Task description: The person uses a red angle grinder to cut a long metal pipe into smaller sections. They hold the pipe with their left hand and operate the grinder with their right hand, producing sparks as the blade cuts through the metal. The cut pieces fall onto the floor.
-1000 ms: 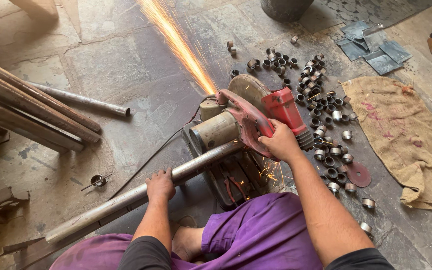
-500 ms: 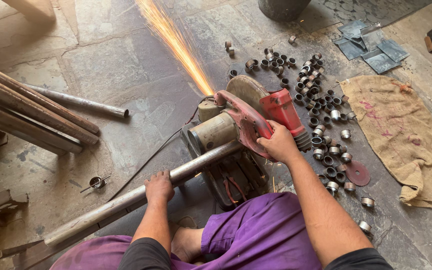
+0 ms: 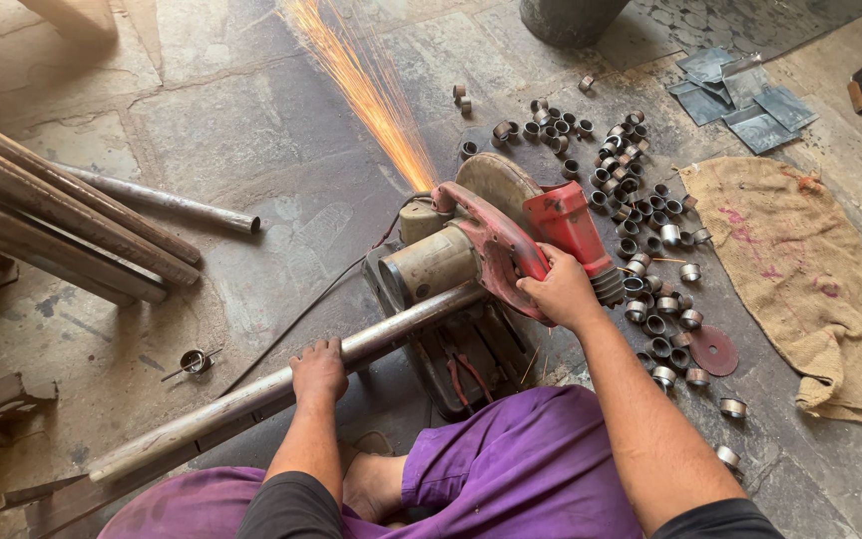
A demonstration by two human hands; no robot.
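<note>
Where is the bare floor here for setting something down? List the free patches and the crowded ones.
Free: the stone floor between the spark stream and the stacked pipes, and the burlap sack. Crowded: right of the red chop saw, strewn with cut metal rings. The left hand presses the long pipe; the right hand grips the saw handle.

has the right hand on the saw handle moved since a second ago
No. The right hand keeps its grip on the red saw handle, at the same spot beside the scattered metal rings.
</note>
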